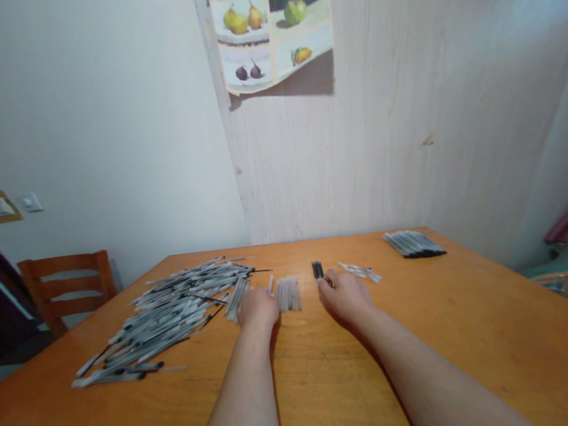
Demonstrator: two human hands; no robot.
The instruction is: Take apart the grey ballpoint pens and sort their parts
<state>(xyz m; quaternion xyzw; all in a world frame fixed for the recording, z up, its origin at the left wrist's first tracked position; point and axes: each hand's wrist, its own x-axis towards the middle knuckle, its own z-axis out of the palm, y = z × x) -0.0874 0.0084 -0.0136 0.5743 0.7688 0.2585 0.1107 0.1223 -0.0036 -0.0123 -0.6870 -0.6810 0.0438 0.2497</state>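
Observation:
My left hand (259, 306) is closed, its fingers pinched round a thin whitish pen tube (271, 283) whose upper end sticks out past the fingertips. Just right of that hand lies a neat row of pale translucent pen tubes (288, 294); more tubes (236, 298) lie close on its left. My right hand (344, 292) has curled fingers, with the thumb and fingertips at the near end of a small row of thin black sticks (317, 269). Those fingers partly hide the sticks. Several small white pieces (360, 271) lie just beyond my right hand.
A large loose heap of grey-white pens with black ends (167, 311) spreads over the table's left side. At the far right edge lies a tidy bundle of similar pens (413, 243). A wooden chair (70, 284) stands left of the table (320, 383); the wall is behind it.

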